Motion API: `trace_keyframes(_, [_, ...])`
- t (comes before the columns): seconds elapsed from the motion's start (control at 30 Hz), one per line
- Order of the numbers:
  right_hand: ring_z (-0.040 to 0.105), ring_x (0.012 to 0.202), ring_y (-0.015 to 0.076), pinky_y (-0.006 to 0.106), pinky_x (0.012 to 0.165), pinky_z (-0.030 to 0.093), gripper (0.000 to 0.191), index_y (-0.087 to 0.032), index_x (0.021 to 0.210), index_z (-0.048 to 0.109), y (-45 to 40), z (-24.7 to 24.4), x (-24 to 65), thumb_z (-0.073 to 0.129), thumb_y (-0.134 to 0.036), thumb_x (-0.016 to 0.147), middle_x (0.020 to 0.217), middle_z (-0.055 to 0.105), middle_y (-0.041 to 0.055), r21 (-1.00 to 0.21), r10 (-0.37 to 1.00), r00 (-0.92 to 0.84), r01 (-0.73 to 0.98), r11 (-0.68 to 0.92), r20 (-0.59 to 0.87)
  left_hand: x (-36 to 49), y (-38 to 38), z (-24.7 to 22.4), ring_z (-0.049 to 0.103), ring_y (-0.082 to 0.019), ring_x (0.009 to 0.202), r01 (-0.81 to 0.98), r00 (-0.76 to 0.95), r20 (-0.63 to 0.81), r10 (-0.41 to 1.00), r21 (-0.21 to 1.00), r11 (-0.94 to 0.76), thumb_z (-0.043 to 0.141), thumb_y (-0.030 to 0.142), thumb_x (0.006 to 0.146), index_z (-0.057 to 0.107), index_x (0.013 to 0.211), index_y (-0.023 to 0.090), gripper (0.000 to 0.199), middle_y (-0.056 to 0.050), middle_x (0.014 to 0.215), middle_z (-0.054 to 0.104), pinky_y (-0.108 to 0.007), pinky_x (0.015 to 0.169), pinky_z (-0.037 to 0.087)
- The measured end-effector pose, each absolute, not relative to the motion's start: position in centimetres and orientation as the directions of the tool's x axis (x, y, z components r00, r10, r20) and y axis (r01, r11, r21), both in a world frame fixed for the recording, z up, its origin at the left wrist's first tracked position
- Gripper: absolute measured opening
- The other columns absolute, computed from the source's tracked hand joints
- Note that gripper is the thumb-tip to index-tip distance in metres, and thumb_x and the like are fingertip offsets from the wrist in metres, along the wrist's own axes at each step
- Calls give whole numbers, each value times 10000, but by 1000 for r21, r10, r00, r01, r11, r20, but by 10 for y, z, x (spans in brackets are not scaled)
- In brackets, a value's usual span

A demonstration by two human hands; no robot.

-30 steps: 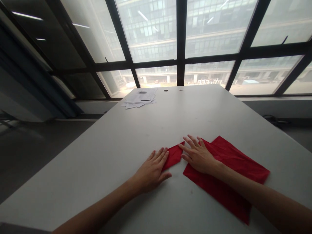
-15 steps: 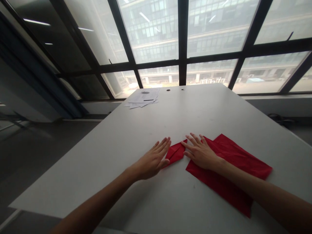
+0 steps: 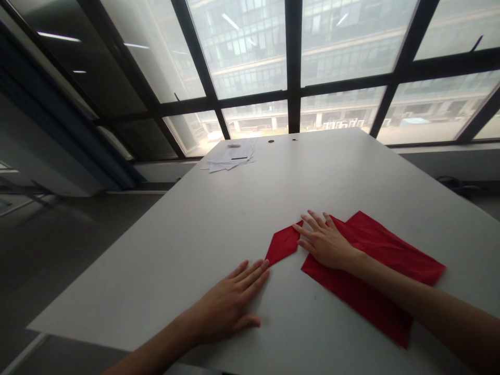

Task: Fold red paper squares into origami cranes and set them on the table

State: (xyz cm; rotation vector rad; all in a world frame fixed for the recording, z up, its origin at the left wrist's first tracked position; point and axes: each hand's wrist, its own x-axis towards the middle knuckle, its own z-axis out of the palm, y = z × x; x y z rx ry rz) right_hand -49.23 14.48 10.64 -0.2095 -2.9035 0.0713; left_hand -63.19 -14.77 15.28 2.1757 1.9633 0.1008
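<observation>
A small folded red piece [image 3: 283, 245] lies flat on the white table [image 3: 219, 219]. The fingertips of my left hand [image 3: 230, 302] touch its lower left corner, fingers stretched out and the thumb apart. My right hand [image 3: 326, 242] rests with spread fingers at the piece's upper right end, its palm over the left part of larger red sheets [image 3: 390, 255]. These sheets overlap and look creased, and my right forearm crosses them. Neither hand grips anything.
White papers [image 3: 230, 156] with a small object on top lie at the table's far left. Two small holes are near the far edge. Large dark-framed windows [image 3: 295, 62] stand beyond, with a blue curtain [image 3: 78, 120] at the left.
My left hand has moved down and toward me, from beside the small red piece to its lower corner, uncovering more of it. My right hand has stayed nearly in place.
</observation>
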Motion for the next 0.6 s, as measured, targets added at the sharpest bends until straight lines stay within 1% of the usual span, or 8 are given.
trace_keyframes(0.07, [190,1481,358,645,1137,180,497,-285,1457,465,145,107,-492,347,-481,1015,1561,363,132,-67,149,-964,138,988,222,-633,-158,151,315,-278,1453,976,121,-56,991,190,-108,511,556,944,173,1575,235,785,-96,1589,275,-454,1213,269])
trace_keyframes(0.17, [195,1479,358,642,1139,180,492,-285,1452,471,145,107,-492,359,-477,1014,1558,367,132,-68,154,-963,142,988,222,-641,-166,149,447,-232,1385,973,106,76,991,196,-119,504,376,991,347,1520,279,560,-47,1509,453,-413,1178,369])
trace_keyframes(0.23, [190,1481,361,645,1138,179,494,-280,1453,469,145,106,-492,354,-477,1016,1560,360,139,-62,152,-963,142,988,223,-649,-159,151,476,-201,1364,976,-6,193,981,213,-36,450,257,1009,406,1488,286,481,-26,1474,506,-402,1158,405])
trace_keyframes(0.3, [187,1482,363,647,1136,178,491,-276,1453,469,145,104,-492,353,-471,1018,1561,357,141,-53,151,-963,142,988,225,-654,-140,155,435,-200,1395,964,-169,260,951,245,104,410,218,1012,403,1491,248,480,-39,1512,458,-416,1158,402])
trace_keyframes(0.37, [191,1480,364,647,1135,179,480,-278,1447,477,144,103,-493,368,-457,1016,1562,356,137,-46,154,-961,147,988,229,-655,-113,158,426,-193,1401,941,-247,261,933,295,167,388,216,1011,431,1476,231,467,-38,1522,444,-402,1156,405])
trace_keyframes(0.43, [197,1478,364,643,1135,179,473,-283,1443,482,144,101,-493,391,-449,1010,1560,362,132,-43,161,-958,155,987,236,-652,-82,155,420,-179,1404,928,-265,252,931,329,176,346,210,1017,477,1445,233,448,-33,1524,442,-384,1169,384])
trace_keyframes(0.5, [202,1476,362,637,1136,181,477,-285,1447,477,143,100,-493,413,-448,1003,1556,370,128,-45,164,-957,158,986,241,-645,-55,146,396,-181,1420,930,-264,245,933,319,180,315,240,1028,467,1451,201,452,-61,1523,443,-376,1183,356])
trace_keyframes(0.6, [224,1468,356,616,1144,192,486,-270,1446,480,142,100,-493,442,-438,992,1551,380,127,-65,177,-949,166,984,260,-636,-30,127,303,-256,1466,941,-260,161,952,263,213,330,435,1031,359,1508,139,562,-132,1564,357,-472,1198,293])
